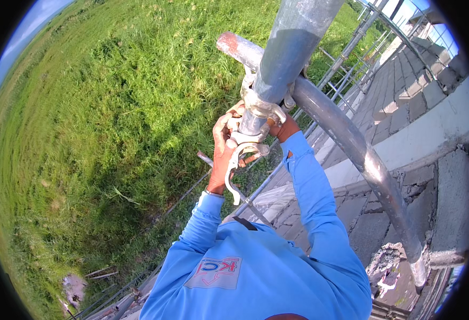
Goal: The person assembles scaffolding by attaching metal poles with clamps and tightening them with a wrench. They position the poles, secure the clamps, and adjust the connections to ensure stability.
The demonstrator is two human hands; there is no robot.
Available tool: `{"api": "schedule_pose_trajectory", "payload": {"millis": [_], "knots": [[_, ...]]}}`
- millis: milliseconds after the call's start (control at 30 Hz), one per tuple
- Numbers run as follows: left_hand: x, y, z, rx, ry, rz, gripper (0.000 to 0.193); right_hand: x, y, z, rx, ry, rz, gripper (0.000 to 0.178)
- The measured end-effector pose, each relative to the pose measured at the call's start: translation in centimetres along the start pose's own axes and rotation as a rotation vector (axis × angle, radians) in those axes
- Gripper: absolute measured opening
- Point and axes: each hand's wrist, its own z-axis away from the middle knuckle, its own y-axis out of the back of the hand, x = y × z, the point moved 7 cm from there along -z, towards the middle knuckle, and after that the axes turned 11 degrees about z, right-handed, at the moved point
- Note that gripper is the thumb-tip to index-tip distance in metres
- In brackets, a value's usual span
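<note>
Left hand (223,143)'s grasping the lower scaffold coupler (249,139) on the upright tube (290,58), hooked flap (229,176) hanging open on the near side. Right hand (286,129)'s mostly tucked behind, can't tell its grip. I'd keep the coupler square and fingers clear of that flap. No containers I can spot, just blockwork (368,230) off right.

Shows as a whitish, worn metal coupler (237,154), gapes with its curved arm swung open, sits at the lower end of a thick grey pole (293,53), just below a second coupler (262,106) clasping it.
</note>
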Motion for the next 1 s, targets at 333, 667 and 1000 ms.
{"api": "schedule_pose_trajectory", "payload": {"millis": [333, 667, 1000], "knots": [[-1.7, 0.9, 0.7, 0.043, 0.097, 0.067, 0.093, 4.1, 0.4, -3.0, -0.133, -0.083, -0.499, 0.039], [-1.5, 0.8, 0.0, 0.042, 0.053, -0.009, 0.107, -3.6, -4.1, 1.7, 0.096, 0.06, 0.081, 0.044], [-1.0, 0.2, 0.2, 0.204, 0.19, 0.085, 0.114, -5.8, -6.7, 2.5, 0.066, 0.029, -0.244, 0.052]]}}
